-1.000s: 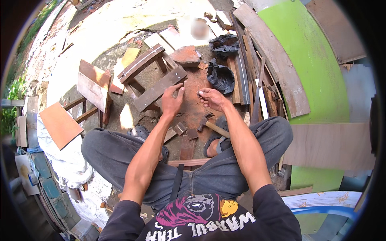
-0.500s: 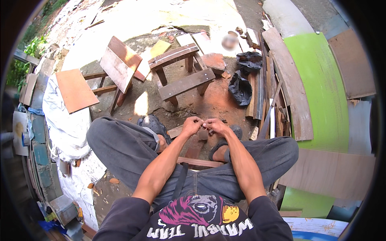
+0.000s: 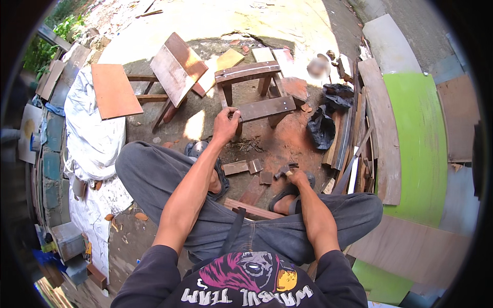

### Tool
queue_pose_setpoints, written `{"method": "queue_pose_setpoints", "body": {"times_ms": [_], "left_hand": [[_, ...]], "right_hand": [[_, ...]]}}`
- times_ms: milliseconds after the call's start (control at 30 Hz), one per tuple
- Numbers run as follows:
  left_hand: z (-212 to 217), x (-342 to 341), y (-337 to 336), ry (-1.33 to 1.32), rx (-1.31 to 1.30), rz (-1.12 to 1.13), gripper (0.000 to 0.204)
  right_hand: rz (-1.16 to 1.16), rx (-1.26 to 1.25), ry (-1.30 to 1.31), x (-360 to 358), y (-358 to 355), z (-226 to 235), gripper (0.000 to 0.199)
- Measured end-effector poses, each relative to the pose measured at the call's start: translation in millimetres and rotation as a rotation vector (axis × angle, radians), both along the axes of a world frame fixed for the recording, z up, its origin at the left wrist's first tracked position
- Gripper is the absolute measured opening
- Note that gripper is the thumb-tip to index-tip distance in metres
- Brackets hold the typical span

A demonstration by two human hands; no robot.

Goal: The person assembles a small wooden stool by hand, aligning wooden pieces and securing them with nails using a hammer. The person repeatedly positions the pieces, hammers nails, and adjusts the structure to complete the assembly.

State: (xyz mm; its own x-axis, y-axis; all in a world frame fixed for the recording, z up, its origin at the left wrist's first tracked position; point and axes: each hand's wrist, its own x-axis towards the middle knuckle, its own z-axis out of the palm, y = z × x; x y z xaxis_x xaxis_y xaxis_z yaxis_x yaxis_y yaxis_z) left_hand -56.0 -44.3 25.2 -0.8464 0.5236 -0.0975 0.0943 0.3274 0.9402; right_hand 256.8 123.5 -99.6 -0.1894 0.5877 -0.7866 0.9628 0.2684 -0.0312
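Note:
A small dark wooden frame stands on short legs ahead of me, with a far board (image 3: 247,73) and a near board (image 3: 267,109) across its top. My left hand (image 3: 226,124) is at the near board's left end, its thumb and fingers pinched together; whatever is between them is too small to make out. Low on the right, beside my shoe, my right hand (image 3: 298,178) is closed on a hammer (image 3: 284,170). The hammer's head shows near the ground, and the fingers cover much of its handle.
Several small wood offcuts (image 3: 235,168) lie between my feet. Another wooden piece with boards (image 3: 177,72) and an orange panel (image 3: 114,91) are at the left. Black plastic bags (image 3: 321,127), stacked timber and a green sheet (image 3: 416,133) line the right side.
My hands were together over my lap and have parted. The left has reached forward to the near board; the right has gone down and taken hold of the hammer. The view has shifted slightly.

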Motion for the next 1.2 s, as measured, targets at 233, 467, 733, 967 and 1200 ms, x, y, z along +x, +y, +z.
{"method": "queue_pose_setpoints", "body": {"times_ms": [233,467,733,967,1200], "left_hand": [[13,-44,-21,0.033,-0.063,-0.080,0.024],[-11,-47,-17,-0.078,-0.092,-0.087,0.023],[-29,-57,-10,0.024,-0.074,-0.100,0.024],[-15,-54,-6,-0.103,-0.052,-0.093,0.024],[-18,-54,-8,-0.097,-0.061,-0.072,0.022]], "right_hand": [[0.046,-0.009,-0.089,-21,-19,26,0.051],[0.051,-0.015,0.003,-22,-21,24,0.052],[0.084,0.021,-0.001,-14,-24,15,0.059],[0.110,0.015,-0.008,-11,-25,16,0.061],[0.134,0.017,-0.032,-18,-30,28,0.059]]}}
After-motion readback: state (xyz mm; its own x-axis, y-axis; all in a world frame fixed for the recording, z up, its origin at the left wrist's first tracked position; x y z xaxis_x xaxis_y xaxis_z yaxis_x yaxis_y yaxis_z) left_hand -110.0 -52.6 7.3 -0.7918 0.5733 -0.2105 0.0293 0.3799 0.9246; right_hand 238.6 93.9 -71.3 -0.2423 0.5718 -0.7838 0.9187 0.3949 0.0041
